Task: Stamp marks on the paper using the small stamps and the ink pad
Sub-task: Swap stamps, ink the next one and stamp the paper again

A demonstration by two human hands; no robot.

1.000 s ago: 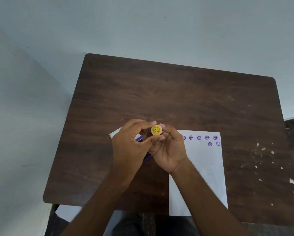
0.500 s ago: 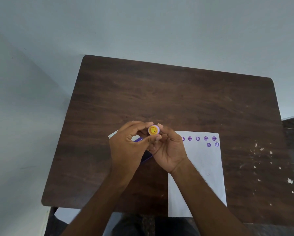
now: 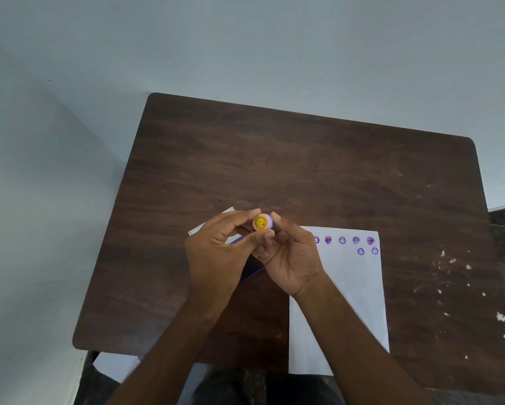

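Note:
A small round stamp [image 3: 262,222] with a yellow smiley top and lilac rim is held above the table between both hands. My left hand [image 3: 219,255] pinches it with forefinger and thumb. My right hand [image 3: 289,258] grips it from the right and below. A white paper [image 3: 353,290] lies on the right of the table with several purple marks [image 3: 342,240] along its top edge. A purple-edged object [image 3: 252,271], possibly the ink pad, shows beneath the hands, mostly hidden.
The dark wooden table [image 3: 274,159] stands against a pale wall. A white card [image 3: 213,222] peeks out behind my left hand. White specks [image 3: 450,264] dot the table's right side. Another white sheet [image 3: 114,365] shows below the near left edge.
Both hands with the stamp have drifted slightly left relative to the paper; the grip looks the same.

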